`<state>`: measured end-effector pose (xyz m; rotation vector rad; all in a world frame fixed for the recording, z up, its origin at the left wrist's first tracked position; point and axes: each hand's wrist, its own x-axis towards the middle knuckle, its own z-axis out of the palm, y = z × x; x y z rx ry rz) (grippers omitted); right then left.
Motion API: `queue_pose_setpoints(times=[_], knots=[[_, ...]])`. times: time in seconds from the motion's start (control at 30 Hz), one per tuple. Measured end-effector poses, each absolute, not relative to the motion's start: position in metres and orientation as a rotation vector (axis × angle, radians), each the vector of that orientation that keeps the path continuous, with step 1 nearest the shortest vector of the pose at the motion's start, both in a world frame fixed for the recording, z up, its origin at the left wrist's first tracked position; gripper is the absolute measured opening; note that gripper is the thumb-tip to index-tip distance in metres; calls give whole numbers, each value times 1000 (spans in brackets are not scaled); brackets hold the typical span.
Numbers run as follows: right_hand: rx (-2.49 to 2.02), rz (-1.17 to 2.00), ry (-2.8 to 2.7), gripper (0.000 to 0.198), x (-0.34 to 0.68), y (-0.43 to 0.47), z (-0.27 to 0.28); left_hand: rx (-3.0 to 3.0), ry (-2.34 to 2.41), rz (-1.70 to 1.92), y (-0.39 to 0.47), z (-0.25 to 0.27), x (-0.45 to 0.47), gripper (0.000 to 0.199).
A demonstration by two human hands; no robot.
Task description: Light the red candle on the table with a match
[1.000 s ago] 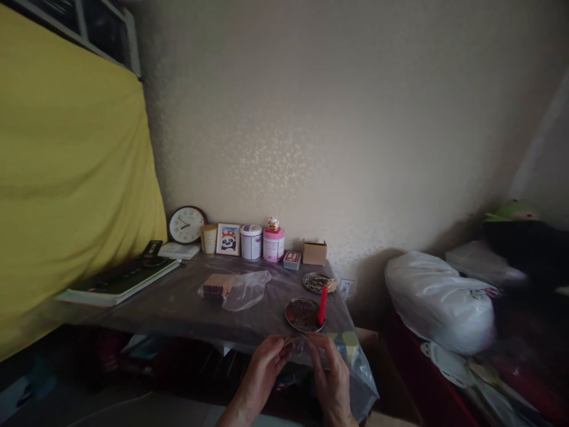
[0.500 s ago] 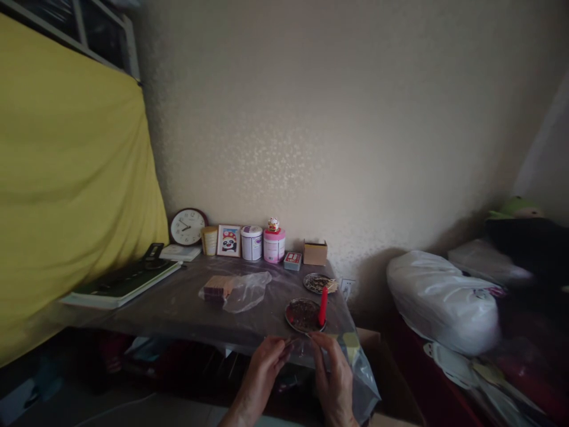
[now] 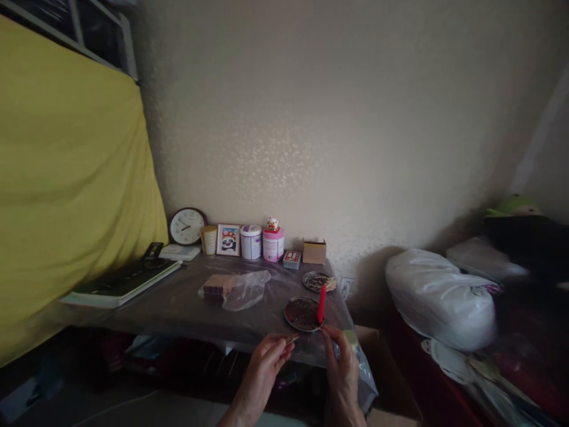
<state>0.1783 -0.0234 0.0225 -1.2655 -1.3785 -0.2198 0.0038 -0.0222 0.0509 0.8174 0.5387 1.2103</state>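
Note:
My left hand [image 3: 268, 357] is closed at the near table edge, its thumb and fingers pinching a small, flat, light-brown thing [image 3: 292, 340] that looks like a matchbox. To its right, my right hand [image 3: 341, 354] is closed in a pinch at the near rim of a round metal plate [image 3: 299, 323]. What its fingertips grip is tiny and dim; it seems to be a matchstick. A red candle [image 3: 321, 305] stands upright on the plate's right side, just beyond the right fingertips. No flame shows. Behind it, another round plate [image 3: 310, 281] carries thin pale sticks.
On the plastic-covered table are a wrapped brown stack [image 3: 216, 284], a card box [image 3: 292, 259] and an open cardboard box [image 3: 315, 252]. Tins [image 3: 251, 243], a framed panda picture [image 3: 228, 240] and a clock [image 3: 188, 226] line the wall. A green book [image 3: 122, 283] lies left; white bags [image 3: 440, 293] sit right.
My right hand has moved right and slightly forward, away from the left hand, to near the candle's base. My left hand stays almost in place. The view has shifted slightly.

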Motion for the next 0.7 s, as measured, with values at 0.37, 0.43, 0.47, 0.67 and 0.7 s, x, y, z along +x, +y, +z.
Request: queue_pose_setpoints(times=[0.37, 0.43, 0.47, 0.67, 0.7], knots=[[-1064, -209, -1498, 11, 149, -42, 36, 861, 420, 1228, -27, 48, 6, 11], [-1056, -232, -1514, 13, 148, -47, 41, 865, 416, 1229, -26, 47, 6, 12], [-1058, -241, -1506, 13, 148, -50, 45, 863, 421, 1233, -25, 46, 6, 12], [-1004, -234, -1602, 16, 154, -55, 43, 847, 468, 1237, -24, 48, 7, 13], [-1056, -218, -1629, 15, 157, -49, 38, 857, 451, 1240, -26, 52, 7, 14]])
